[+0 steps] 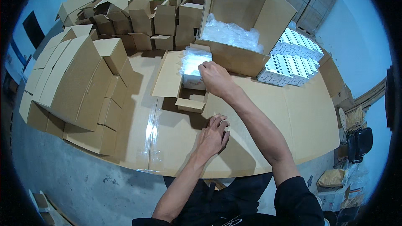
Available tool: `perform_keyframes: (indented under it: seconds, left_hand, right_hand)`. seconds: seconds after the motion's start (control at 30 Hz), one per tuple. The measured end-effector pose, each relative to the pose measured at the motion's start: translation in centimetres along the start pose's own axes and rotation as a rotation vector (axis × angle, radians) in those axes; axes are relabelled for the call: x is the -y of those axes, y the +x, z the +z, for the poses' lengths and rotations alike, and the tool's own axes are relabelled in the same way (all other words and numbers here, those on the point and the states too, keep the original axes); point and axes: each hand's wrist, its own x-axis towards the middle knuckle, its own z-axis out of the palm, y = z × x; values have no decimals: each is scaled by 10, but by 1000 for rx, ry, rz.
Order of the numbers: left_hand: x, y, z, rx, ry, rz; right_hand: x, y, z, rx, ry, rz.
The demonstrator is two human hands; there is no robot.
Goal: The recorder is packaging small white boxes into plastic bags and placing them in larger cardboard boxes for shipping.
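Note:
In front of me stands a small open cardboard carton [193,104], its wide flap [166,75] folded out to the left. Inside it is a white printed box [193,82] with clear plastic cushioning [195,60] on top and behind. My right hand [217,80] reaches over the carton's right side, its fingers closed at the right edge of the plastic cushioning; the exact grip is partly hidden. Nearer to me, my left hand [212,137] rests on the cardboard-covered table, just below the carton. Its fingers are loosely bent and apart, with nothing seen in them.
A large open carton [234,56] holding more clear plastic [230,33] stands behind. White patterned boxes [289,69] are stacked to its right. Several brown cartons [75,83] fill the table's left side, with more open ones [142,16] along the back. Cardboard covers the table [272,121].

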Motion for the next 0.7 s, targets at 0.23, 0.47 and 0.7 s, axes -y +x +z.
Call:
perform_keyframes:
  seconds: [0.23, 0.47, 0.7]
  left_hand:
    - [-4, -2, -3, 7, 8, -23]
    - [6, 2, 10, -53, -46, 63]
    - [-9, 10, -3, 52, -41, -41]
  right_hand:
    - [12, -4, 8, -116, -24, 43]
    - [-1, -10, 21, -185, -62, 128]
    - [-2, -50, -7, -77, 378, 233]
